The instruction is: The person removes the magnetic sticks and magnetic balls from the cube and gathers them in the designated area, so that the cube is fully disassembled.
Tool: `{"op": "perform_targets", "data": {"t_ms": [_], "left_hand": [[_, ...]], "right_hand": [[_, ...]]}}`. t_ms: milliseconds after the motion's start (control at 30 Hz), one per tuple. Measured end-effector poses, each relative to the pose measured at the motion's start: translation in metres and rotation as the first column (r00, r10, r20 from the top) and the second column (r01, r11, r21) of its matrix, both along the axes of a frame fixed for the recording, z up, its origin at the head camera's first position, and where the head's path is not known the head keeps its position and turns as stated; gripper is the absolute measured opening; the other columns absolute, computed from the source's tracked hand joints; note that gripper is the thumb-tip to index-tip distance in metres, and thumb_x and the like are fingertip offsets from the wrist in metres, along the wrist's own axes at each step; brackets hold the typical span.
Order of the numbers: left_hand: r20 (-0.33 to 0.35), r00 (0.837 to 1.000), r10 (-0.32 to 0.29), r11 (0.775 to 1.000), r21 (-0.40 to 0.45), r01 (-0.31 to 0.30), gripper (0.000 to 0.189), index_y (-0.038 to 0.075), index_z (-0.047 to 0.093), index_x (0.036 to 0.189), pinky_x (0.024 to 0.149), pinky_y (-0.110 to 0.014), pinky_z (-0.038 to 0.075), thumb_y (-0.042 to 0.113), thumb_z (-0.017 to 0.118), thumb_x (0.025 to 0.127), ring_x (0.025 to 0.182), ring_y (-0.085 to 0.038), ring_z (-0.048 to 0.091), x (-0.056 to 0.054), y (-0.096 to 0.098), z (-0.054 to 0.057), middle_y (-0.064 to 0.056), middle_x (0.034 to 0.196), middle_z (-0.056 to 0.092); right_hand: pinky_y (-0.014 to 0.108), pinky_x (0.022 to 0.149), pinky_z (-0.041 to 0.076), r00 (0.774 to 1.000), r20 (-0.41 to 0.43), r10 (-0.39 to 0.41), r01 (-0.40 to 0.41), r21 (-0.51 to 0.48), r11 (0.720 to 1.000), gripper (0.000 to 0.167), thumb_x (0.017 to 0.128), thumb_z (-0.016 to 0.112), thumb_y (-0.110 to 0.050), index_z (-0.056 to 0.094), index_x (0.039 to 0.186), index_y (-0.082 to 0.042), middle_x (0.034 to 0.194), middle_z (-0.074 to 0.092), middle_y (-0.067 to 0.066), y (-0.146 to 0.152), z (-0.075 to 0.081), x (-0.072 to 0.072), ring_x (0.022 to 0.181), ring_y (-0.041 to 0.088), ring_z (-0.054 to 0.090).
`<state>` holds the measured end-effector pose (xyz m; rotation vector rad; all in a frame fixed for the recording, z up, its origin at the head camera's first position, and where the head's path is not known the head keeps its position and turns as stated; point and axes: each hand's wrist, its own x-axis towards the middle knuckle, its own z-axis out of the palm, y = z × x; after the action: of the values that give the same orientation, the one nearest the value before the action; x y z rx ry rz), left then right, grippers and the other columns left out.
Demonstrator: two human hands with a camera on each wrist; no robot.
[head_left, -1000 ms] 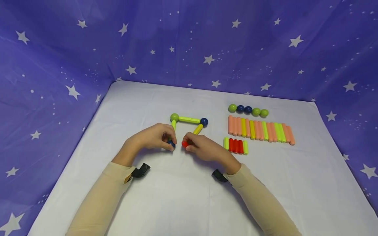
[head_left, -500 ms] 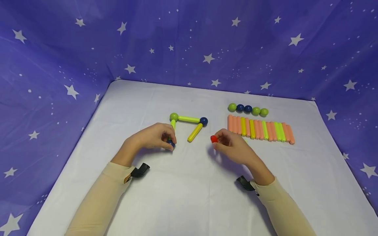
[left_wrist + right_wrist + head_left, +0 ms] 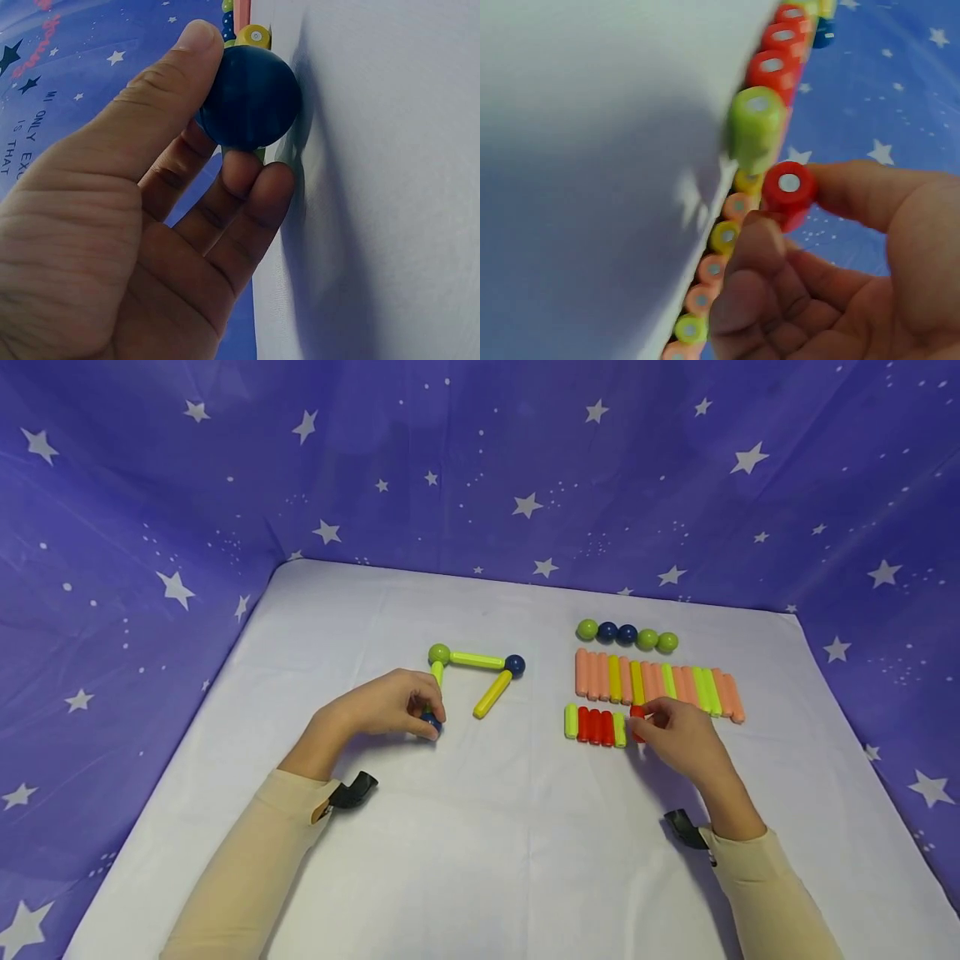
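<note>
My left hand point(image 3: 386, 706) pinches a dark blue ball point(image 3: 251, 97) at the near corner of a partly joined figure of magnetic sticks and balls. From there a lime stick point(image 3: 437, 672), half hidden by the fingers, runs to a green ball point(image 3: 439, 654). A second lime stick point(image 3: 477, 660) links that to another blue ball point(image 3: 514, 665), from which a yellow stick point(image 3: 492, 695) slants toward me with its near end free. Between thumb and fingers of my right hand point(image 3: 684, 739) is a red magnetic stick point(image 3: 789, 191), just right of the short row's end lime stick point(image 3: 757, 124).
On the right, the short row holds three red sticks point(image 3: 595, 727) between lime ones. Behind it lies a long row of pink sticks point(image 3: 592, 675), mixed with yellow and lime. Several green and blue balls point(image 3: 627, 633) line up farther back. A starry blue cloth point(image 3: 480, 468) encloses the white table point(image 3: 465, 860).
My right hand has carried the red stick from beside the yellow stick's free end rightward to the short row. My left hand has stayed on the blue ball.
</note>
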<state>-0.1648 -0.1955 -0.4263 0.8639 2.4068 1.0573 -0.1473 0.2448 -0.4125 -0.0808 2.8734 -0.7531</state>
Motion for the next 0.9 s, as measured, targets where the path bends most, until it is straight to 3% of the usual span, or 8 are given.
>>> {"op": "perform_targets", "data": {"t_ms": [100, 267, 467, 567, 733, 900], "left_hand": [[0.0, 1.0, 0.001, 1.0, 0.001, -0.001, 0.016, 0.019, 0.074, 0.091, 0.067, -0.029, 0.049, 0.02, 0.083, 0.079, 0.076, -0.016, 0.056, 0.0, 0.0, 0.0, 0.001, 0.094, 0.062], [0.001, 1.0, -0.007, 1.0, 0.003, 0.007, 0.016, 0.019, 0.074, 0.092, 0.067, -0.029, 0.048, 0.02, 0.083, 0.079, 0.077, -0.016, 0.056, 0.0, 0.0, 0.0, -0.001, 0.094, 0.063], [-0.007, 1.0, -0.007, 1.0, -0.006, 0.007, 0.016, 0.019, 0.074, 0.092, 0.067, -0.029, 0.048, 0.02, 0.083, 0.079, 0.076, -0.015, 0.056, 0.0, 0.002, 0.002, 0.001, 0.092, 0.062], [-0.008, 1.0, -0.01, 1.0, -0.004, 0.01, 0.015, 0.019, 0.074, 0.092, 0.067, -0.029, 0.048, 0.02, 0.083, 0.079, 0.076, -0.015, 0.056, 0.0, 0.003, 0.003, 0.002, 0.092, 0.062], [-0.005, 1.0, -0.006, 1.0, -0.003, 0.006, 0.015, 0.019, 0.074, 0.091, 0.067, -0.029, 0.048, 0.02, 0.083, 0.079, 0.076, -0.015, 0.055, 0.0, 0.003, 0.004, 0.002, 0.092, 0.062], [0.003, 1.0, -0.001, 1.0, -0.003, 0.001, 0.016, 0.018, 0.074, 0.091, 0.066, -0.03, 0.048, 0.019, 0.083, 0.078, 0.076, -0.016, 0.055, 0.001, 0.003, 0.004, 0.0, 0.092, 0.062]], "right_hand": [[0.033, 0.059, 0.045, 1.0, 0.013, 0.008, -0.009, 0.055, 0.998, 0.041, 0.093, 0.063, -0.037, 0.064, 0.112, 0.0, 0.084, 0.065, 0.009, 0.004, -0.006, 0.0, 0.071, 0.024, 0.055], [0.032, 0.059, 0.046, 0.999, 0.028, 0.026, -0.028, 0.064, 0.998, 0.041, 0.094, 0.06, -0.036, 0.066, 0.112, 0.0, 0.083, 0.066, 0.008, 0.003, -0.011, -0.001, 0.07, 0.023, 0.056], [0.035, 0.063, 0.05, 1.0, 0.014, 0.018, -0.019, 0.065, 0.998, 0.041, 0.095, 0.06, -0.033, 0.064, 0.117, 0.001, 0.089, 0.067, 0.01, -0.002, -0.006, -0.001, 0.074, 0.025, 0.058], [0.038, 0.064, 0.051, 0.999, -0.041, 0.013, -0.009, 0.105, 0.994, 0.039, 0.095, 0.06, -0.03, 0.064, 0.115, 0.002, 0.091, 0.068, 0.013, -0.008, 0.001, 0.0, 0.074, 0.026, 0.058], [0.043, 0.066, 0.052, 0.983, -0.175, 0.05, -0.029, 0.122, 0.992, 0.032, 0.094, 0.06, -0.025, 0.065, 0.109, 0.002, 0.093, 0.068, 0.016, -0.043, 0.014, 0.001, 0.075, 0.029, 0.06], [0.037, 0.063, 0.051, 0.971, -0.191, 0.145, -0.135, 0.063, 0.989, 0.031, 0.093, 0.062, -0.027, 0.064, 0.113, -0.003, 0.089, 0.067, 0.009, -0.104, 0.013, -0.005, 0.071, 0.023, 0.061]]}}
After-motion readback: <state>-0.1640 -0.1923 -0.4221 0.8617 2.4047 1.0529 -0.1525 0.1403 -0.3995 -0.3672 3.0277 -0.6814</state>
